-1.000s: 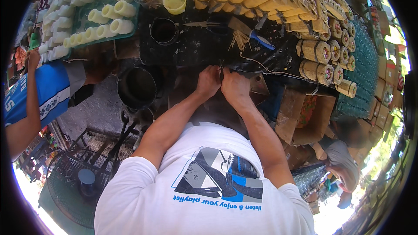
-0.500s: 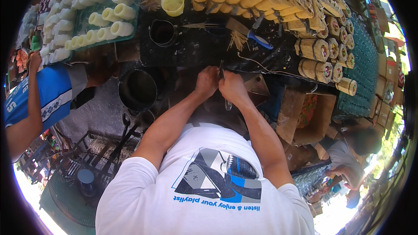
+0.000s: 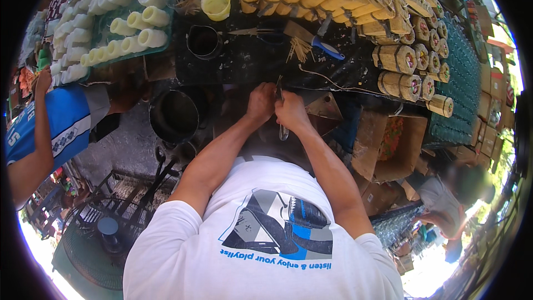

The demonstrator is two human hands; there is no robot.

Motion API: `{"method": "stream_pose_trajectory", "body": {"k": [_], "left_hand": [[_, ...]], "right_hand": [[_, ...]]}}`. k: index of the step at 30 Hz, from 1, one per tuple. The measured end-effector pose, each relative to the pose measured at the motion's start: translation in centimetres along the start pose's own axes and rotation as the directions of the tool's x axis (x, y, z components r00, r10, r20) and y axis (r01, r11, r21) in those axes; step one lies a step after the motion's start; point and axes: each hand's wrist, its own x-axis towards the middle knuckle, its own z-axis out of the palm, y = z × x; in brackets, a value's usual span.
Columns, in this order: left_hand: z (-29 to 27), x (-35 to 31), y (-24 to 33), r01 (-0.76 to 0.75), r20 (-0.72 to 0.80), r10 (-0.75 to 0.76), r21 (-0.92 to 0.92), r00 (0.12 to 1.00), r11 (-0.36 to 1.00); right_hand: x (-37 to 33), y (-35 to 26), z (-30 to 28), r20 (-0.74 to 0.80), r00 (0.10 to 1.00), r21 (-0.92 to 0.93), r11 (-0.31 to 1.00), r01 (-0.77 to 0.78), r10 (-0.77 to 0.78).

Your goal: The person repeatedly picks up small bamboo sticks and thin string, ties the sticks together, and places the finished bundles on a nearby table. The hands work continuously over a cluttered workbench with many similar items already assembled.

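My right hand (image 3: pixel 291 110) is closed round a slim hand tool (image 3: pixel 283 133); its narrow dark metal end points up past my fingers and its shiny handle end sticks out below. Whether it is a knife or pliers I cannot make out. Right beside the tool's upper end, my left hand (image 3: pixel 261 102) is closed in a pinch; what it holds is hidden by the fingers. Both hands are close together in front of my body, at the near edge of the black-covered table (image 3: pixel 244 69).
On the table are a dark pot (image 3: pixel 204 42), a yellow cup (image 3: pixel 215 5), scissors (image 3: pixel 261 33), a blue-handled scraper (image 3: pixel 327 48), thin sticks (image 3: pixel 300 50), white candles (image 3: pixel 127 44) and stacked bamboo-like pieces (image 3: pixel 394 59). A cardboard box (image 3: pixel 363 144) stands at right. A person in blue (image 3: pixel 61 116) is at left.
My hands stay together at the table edge, with the right hand shifted slightly left. The tool's narrow end shows a little more above the fingers. The whole view has shifted slightly.
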Motion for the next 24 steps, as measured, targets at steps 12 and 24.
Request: {"method": "stream_pose_trajectory", "body": {"k": [12, 24], "left_hand": [[-0.3, 0.6, 1.6, 0.077, -0.045, -0.078, -0.028, 0.996, 0.997], [-19.5, 10.8, 9.1, 0.056, -0.376, 0.121, 0.428, 0.919, 0.902]], "right_hand": [[0.0, 1.1, -0.9, -0.062, 0.966, -0.535, 0.825, 0.181, -0.252], [-2.7, -0.4, -6.2, -0.089, 0.98, 0.439, 0.89, -0.123, 0.18]]}}
